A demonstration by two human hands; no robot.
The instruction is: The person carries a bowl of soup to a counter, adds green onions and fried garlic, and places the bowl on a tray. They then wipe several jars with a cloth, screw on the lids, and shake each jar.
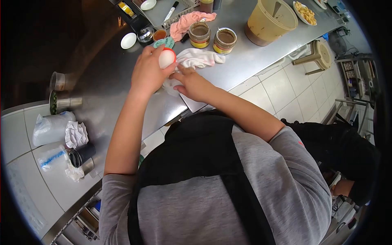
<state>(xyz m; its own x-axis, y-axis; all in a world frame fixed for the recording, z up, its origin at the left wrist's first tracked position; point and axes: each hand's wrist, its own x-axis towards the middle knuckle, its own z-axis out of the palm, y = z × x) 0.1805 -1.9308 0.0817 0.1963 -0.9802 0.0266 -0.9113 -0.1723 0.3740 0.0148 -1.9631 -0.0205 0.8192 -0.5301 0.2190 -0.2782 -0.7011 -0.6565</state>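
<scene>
Red-rimmed round white piece [166, 59] is sitting in the left hand [148, 70], just above the steel worktop [241, 67]. Left fingers are wrapping its far side, thumb is bracing the near edge. Exact part: can't tell.

Right hand [192, 84] is hovering just beside, fingers half curled over crumpled clear plastic film [171, 87]. Whether it's pinching anything, can't tell.

Handling, my read: light, even pressure on the rim is working better than a hard squeeze; a smooth round face is risking a slip. Right fingertips are best supporting the near side, with loose film lying flat, not bunching under the piece. Wrists low is giving steadier control.

Surface: crumpled white cloth [198, 58] is lying just beyond the right fingers; its folds could be snagging a fingertip. Two open glass jars with yellow-red labels [199, 36] are standing past it, near the pink cloth [185, 27]. Tall translucent plastic tub [261, 27] is standing farther right, a plate of yellowish food pieces [305, 14] beyond.

Room: beige plastic stool [323, 55] is standing on pale floor tiles [261, 98]. Co-worker in black [341, 147] is working on the right, well apart from both hands.
</scene>
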